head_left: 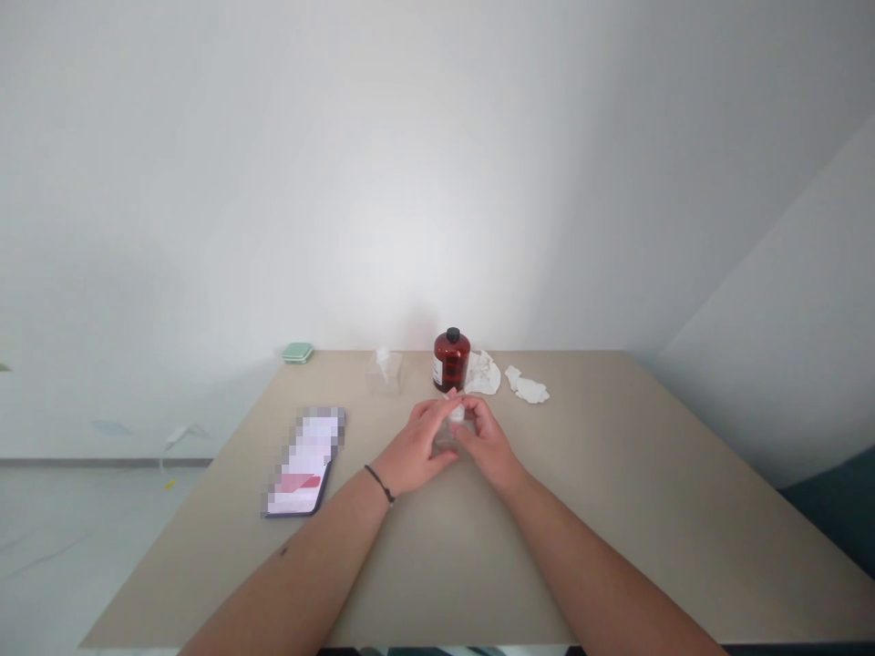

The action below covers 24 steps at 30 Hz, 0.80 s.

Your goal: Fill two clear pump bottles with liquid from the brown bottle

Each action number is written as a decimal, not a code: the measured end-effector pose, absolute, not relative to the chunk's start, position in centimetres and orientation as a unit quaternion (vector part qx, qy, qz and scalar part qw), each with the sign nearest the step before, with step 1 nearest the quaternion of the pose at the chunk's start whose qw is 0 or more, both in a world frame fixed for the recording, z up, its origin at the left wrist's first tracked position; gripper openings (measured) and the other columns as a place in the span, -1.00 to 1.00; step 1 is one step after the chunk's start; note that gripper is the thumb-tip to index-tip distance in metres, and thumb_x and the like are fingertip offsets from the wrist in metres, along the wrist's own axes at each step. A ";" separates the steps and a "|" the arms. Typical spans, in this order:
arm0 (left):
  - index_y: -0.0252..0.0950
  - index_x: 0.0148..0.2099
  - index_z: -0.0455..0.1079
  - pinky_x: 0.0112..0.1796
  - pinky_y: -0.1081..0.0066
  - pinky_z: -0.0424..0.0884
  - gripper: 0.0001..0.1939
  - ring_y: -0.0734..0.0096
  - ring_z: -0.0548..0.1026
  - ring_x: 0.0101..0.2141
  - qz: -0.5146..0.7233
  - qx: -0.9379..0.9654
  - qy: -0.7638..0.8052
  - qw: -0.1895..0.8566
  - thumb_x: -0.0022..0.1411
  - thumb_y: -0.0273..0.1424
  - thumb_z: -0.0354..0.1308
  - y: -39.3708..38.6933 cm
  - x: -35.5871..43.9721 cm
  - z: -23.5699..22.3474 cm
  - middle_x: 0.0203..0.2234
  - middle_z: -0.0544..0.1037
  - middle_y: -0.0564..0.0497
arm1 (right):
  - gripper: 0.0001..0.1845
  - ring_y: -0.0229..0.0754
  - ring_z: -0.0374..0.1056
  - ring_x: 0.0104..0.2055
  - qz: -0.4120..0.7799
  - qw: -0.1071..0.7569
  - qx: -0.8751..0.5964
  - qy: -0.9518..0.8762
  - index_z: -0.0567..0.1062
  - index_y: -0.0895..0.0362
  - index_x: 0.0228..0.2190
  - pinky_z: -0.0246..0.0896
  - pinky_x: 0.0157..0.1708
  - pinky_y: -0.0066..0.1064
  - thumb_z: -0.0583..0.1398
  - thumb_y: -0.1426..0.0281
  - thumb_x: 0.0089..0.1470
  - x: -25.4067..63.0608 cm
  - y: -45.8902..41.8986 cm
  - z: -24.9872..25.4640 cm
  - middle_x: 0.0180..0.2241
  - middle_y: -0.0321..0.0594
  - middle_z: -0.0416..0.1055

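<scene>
Holding one clear container (pixel 446 435) between two hands (pixel 414 446) (pixel 487 442)

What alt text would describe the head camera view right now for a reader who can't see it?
The left hand and right hand together hold a small clear object over a beige table. Beyond them stand an amber bottle with a black cap and a clear box, beside white tissues; a pixelated phone lies to the left.
</scene>
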<state>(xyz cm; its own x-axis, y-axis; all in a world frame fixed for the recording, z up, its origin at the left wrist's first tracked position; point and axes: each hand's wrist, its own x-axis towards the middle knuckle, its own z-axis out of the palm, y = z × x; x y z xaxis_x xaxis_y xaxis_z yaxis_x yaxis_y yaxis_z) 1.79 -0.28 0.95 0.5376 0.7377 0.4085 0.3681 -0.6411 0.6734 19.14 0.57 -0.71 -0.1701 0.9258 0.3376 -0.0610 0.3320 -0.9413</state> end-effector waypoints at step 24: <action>-0.08 0.41 -0.09 0.26 -0.10 0.16 -0.12 0.04 0.14 0.28 0.352 0.842 0.321 0.254 0.17 -0.56 0.24 -0.4 1.7 1.0 0.34 0.13 -0.17 | -0.64 -0.05 0.34 0.02 0.457 0.542 -0.350 -0.612 0.42 -0.01 -0.20 0.18 0.12 -0.11 0.33 0.13 0.01 19.5 0.8 -0.5 -0.08 -0.22 0.44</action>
<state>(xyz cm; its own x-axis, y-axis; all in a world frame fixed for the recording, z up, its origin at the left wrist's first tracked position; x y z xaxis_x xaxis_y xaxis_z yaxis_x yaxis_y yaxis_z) 1.75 -0.35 1.04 0.5460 0.7196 0.4291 0.3629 -0.6648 0.6530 19.50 0.83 -0.52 -0.1664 0.9245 0.3428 -0.0676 0.3362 -0.9394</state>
